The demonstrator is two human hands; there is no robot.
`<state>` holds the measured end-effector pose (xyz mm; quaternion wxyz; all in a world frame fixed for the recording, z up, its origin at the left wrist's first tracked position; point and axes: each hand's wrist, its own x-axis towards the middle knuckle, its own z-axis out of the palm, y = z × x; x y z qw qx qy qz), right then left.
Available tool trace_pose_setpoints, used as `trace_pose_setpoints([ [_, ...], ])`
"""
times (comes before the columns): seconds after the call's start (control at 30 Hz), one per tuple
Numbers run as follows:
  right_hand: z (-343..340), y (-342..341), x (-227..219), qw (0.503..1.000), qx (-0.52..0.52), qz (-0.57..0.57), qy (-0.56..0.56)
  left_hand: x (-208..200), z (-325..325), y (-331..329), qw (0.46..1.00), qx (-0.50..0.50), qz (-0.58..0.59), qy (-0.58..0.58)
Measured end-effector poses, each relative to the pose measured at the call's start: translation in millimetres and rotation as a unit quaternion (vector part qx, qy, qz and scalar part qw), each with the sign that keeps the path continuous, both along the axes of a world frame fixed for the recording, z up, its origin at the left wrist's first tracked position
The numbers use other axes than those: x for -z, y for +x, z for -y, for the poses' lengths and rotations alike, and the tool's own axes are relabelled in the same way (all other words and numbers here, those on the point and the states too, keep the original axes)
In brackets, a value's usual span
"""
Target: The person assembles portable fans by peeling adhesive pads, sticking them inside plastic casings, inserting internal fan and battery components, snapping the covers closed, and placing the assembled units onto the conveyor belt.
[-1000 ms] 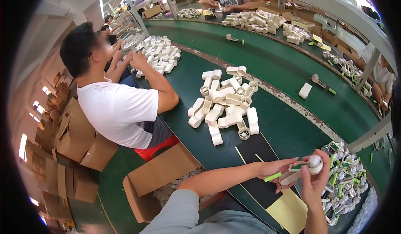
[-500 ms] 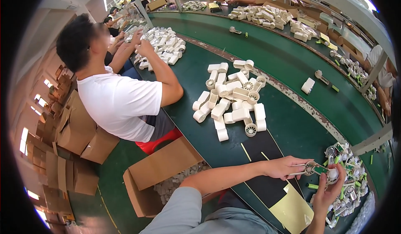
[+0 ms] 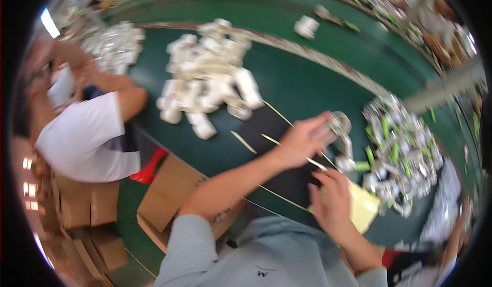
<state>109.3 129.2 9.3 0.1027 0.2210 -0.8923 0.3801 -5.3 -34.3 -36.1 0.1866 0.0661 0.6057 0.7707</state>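
Observation:
My left hand (image 3: 305, 139) is closed on a pale plastic housing with a round ring (image 3: 339, 123), which looks like a small handheld fan part. From it a curved white stem runs down to a round white piece (image 3: 346, 163), beside a green battery (image 3: 362, 166). Just below, my right hand (image 3: 334, 200) is held over the yellow paper (image 3: 363, 205), thumb and fingers apart. Its fingertips are by the end of a thin pale strip (image 3: 315, 163) on the black mat (image 3: 259, 120); blur hides whether they touch it.
A heap of cream housings (image 3: 210, 77) lies ahead left on the green table. At right is a pile of fan parts and green batteries (image 3: 402, 154), beside a clear plastic bag (image 3: 442, 200). A co-worker in a white shirt (image 3: 89, 141) sits left, behind an open carton (image 3: 166, 192).
My right hand has let go of the fan part and moved left, over the yellow paper. My left hand still holds the part. The whole view has swung to the right.

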Motion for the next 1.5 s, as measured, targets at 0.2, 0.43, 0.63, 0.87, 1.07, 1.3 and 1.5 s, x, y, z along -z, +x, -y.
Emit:
trace_pose_setpoints([
  [0.2,12.4,10.1,10.9,0.996,0.057,0.049,0.057,-3.6,-6.9,-4.1,1.000,0.019,-0.020,0.008],
  [0.43,-14.8,20.5,14.8,0.995,0.048,0.040,0.076,-3.2,-8.7,2.6,1.000,0.022,-0.014,0.008],
  [0.63,-40.6,15.6,0.5,0.992,-0.039,0.114,-0.039,1.7,-9.7,7.6,0.998,-0.012,-0.057,-0.011],
  [0.87,-59.3,16.3,6.2,0.951,0.071,0.272,-0.130,-1.1,-8.8,7.1,0.999,0.000,-0.043,-0.033],
  [1.07,-61.5,12.9,-4.4,0.987,-0.013,0.011,0.162,-7.2,-6.6,3.6,0.998,0.036,-0.030,-0.034],
  [1.3,-71.0,8.5,-4.8,0.986,-0.107,0.045,0.119,-5.1,3.7,-1.8,0.994,0.110,0.011,0.025],
  [1.5,-73.8,0.9,-15.2,0.974,-0.155,0.059,0.154,0.5,13.2,-9.3,0.979,0.175,0.055,0.084],
])
